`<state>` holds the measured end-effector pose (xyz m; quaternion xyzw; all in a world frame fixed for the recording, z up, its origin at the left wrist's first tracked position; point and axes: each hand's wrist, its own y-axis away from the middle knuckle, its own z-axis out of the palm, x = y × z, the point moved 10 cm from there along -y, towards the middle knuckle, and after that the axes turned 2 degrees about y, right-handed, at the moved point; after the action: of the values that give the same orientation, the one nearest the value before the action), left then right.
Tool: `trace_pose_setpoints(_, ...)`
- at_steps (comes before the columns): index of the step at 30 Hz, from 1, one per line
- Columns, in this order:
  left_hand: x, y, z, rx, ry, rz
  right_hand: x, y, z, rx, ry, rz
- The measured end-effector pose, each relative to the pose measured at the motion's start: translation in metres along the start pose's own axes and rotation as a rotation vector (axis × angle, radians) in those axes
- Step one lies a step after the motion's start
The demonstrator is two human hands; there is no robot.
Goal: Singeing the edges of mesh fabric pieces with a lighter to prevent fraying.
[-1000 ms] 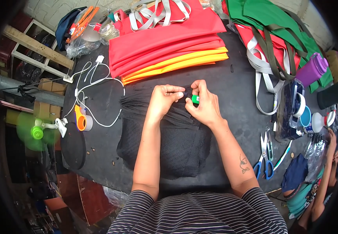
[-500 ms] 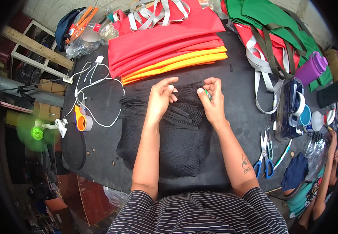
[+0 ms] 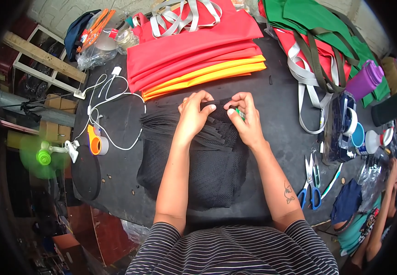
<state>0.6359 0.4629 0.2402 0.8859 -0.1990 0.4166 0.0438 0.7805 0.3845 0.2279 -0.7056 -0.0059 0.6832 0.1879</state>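
We are pinching black mesh fabric [image 3: 198,176] near its far edge

Our left hand [image 3: 194,113] is gripping it between thumb and fingers; our right hand [image 3: 249,118] is pinching beside, also holding a small green object [image 3: 240,113]; the mesh is lying on the dark table [image 3: 276,121]

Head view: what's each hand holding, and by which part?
Left hand and right hand appear to pinch the black mesh by its far edge. The right also holds a small green object; its gripped part is hidden.
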Motion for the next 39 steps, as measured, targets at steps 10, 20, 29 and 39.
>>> trace_pose_setpoints(10,-0.001,-0.002,-0.003,0.078,0.037,0.093,-0.018,-0.01,0.0,0.096,0.509,-0.008)
trace_pose_setpoints(20,-0.003,-0.001,-0.002,0.077,0.042,0.087,-0.027,-0.011,0.004,0.096,0.562,-0.094)
trace_pose_setpoints(29,0.011,0.002,0.014,-0.166,0.45,0.06,-0.038,-0.002,0.006,0.168,0.364,-0.295)
trace_pose_setpoints(39,0.018,0.005,0.005,-0.027,-0.076,-0.012,0.006,0.011,-0.05,0.345,0.228,0.04)
